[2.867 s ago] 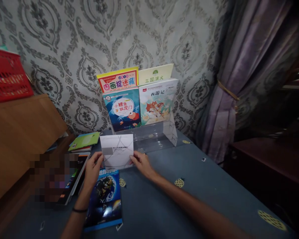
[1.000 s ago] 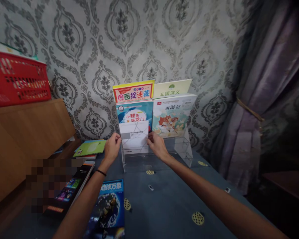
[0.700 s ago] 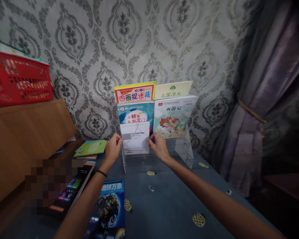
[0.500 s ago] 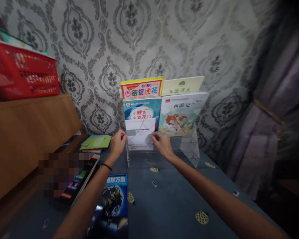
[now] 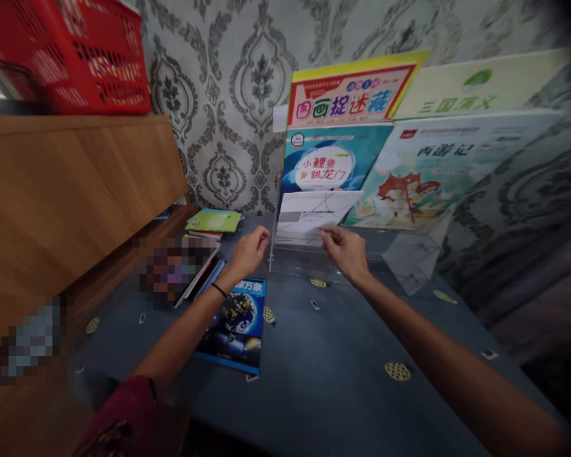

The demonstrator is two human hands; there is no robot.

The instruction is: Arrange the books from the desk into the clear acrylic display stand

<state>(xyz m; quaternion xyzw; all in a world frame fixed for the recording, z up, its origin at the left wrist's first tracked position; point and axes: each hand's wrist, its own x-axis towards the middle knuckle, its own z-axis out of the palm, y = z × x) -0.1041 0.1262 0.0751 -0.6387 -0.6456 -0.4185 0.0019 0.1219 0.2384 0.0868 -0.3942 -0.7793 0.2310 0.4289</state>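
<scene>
Though small, booklet [image 5: 313, 218] in rack [image 5: 412, 259].

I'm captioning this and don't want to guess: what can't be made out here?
All in the head view:
White booklet: small print, too small and blurred.
Right hand: whether it grips the booklet; the angle hides contact.
Blue Earth book: upper left of its cover, behind the left forearm.
Cream book: lower cover, behind the book in front.
Red basket: top and left, cut off by picture edges.
</scene>
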